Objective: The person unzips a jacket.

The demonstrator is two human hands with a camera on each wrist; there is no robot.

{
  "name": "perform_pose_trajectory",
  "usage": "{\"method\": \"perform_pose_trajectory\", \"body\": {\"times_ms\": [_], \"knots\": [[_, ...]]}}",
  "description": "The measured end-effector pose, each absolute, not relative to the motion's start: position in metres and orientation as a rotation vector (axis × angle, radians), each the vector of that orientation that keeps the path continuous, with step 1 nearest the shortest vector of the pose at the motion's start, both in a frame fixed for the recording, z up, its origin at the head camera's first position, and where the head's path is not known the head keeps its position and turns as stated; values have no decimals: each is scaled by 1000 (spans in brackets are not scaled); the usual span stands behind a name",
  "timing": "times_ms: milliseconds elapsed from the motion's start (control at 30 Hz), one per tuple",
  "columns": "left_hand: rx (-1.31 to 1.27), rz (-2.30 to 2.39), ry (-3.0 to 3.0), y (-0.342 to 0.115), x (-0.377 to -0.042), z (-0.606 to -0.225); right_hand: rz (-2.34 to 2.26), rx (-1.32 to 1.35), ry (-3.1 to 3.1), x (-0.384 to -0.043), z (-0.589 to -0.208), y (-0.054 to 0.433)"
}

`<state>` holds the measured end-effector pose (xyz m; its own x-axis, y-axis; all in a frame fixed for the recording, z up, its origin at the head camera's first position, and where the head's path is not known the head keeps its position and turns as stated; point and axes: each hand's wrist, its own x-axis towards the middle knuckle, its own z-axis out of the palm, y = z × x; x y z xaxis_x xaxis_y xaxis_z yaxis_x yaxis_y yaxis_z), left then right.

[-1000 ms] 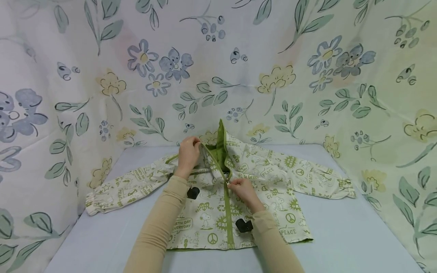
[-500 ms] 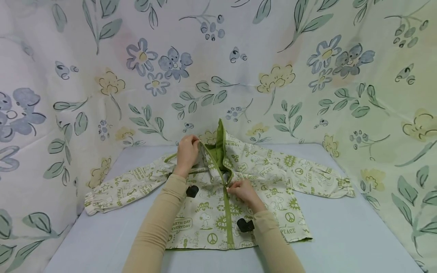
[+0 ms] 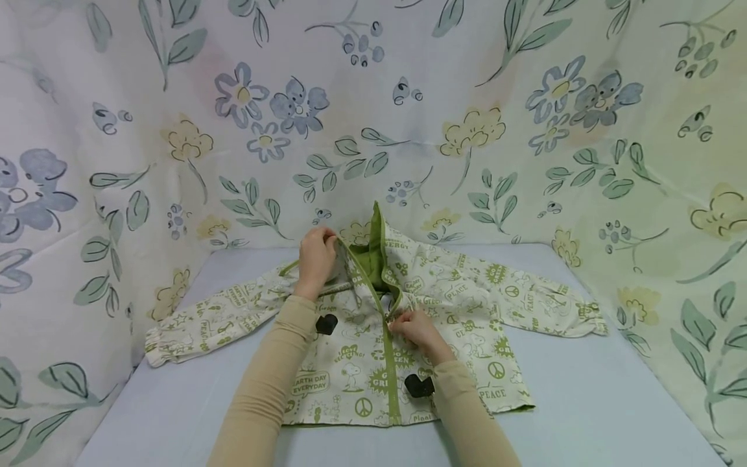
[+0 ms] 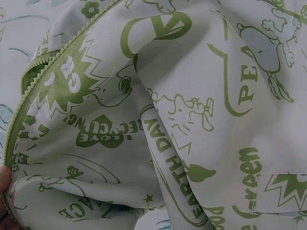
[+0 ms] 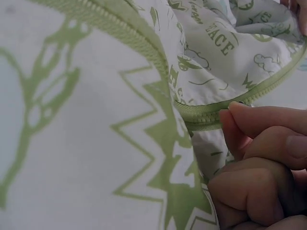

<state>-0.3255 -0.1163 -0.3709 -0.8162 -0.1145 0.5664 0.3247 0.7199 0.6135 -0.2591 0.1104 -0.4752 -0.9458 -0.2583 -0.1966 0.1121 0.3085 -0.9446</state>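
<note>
A white hooded jacket [image 3: 356, 370] with green print and a green lining lies front up, its sleeves spread. Its green zipper [image 3: 391, 383] is closed along the lower front and parts near the chest. My left hand [image 3: 318, 259] pinches the raised zipper edge beside the hood opening; in the left wrist view only its fingertips [image 4: 5, 196] show on the zipper teeth. At the point where the teeth part, thumb and forefinger of my right hand [image 3: 417, 329] pinch together, seen closer as the right hand [image 5: 268, 163] in the right wrist view. The zipper pull is mostly hidden by the fingertips.
The jacket lies on a pale blue-white table surface [image 3: 192, 415]. A floral cloth [image 3: 373, 130] hangs behind and along both sides. Black wrist devices [image 3: 419, 386] sit over the jacket front near my forearms.
My right hand has moved slightly down the jacket front, and the zipper parts a little lower. My left hand has shifted slightly left and up, still holding the zipper edge.
</note>
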Motion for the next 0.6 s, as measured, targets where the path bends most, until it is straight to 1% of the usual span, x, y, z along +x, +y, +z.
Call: {"method": "perform_pose_trajectory", "body": {"times_ms": [600], "knots": [[-139, -1019, -2337, -119, -328, -366, -1637, -172, 2196, -258, -477, 114]]}}
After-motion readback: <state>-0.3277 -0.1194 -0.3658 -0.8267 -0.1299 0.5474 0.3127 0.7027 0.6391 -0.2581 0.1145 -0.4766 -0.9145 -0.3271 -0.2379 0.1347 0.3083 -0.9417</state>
